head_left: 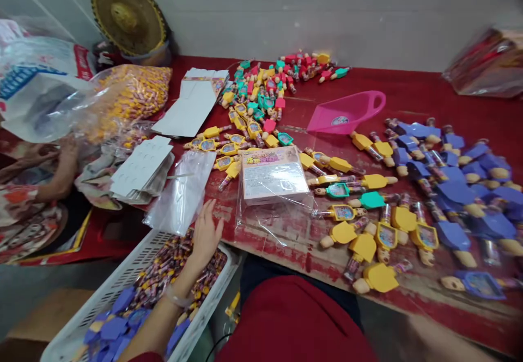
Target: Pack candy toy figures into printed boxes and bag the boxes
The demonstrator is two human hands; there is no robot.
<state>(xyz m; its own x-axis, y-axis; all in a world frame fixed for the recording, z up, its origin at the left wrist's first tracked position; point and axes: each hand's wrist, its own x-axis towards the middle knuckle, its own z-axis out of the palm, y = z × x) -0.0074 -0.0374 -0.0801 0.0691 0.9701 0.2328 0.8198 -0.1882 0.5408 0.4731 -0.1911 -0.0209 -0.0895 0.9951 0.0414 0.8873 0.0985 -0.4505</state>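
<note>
Our left arm (157, 318) stretches forward, the left hand (207, 231) palm down with fingers (209, 210) extended and slightly parted, thumb (220, 228) held away. Our right arm (443, 336) is blurred, its hand's pose unclear.

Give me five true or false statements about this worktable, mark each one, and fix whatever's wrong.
1. The pink scoop lies on the red table. True.
2. The left hand grips the pink scoop. False: it is open, at the edge of the clear bags.
3. The white crate holds small tubes and purple pieces. True.
4. The purple toys on the table lie left of the scoop. False: they lie right of it.
5. The white printed pack is on the table. True.
</note>
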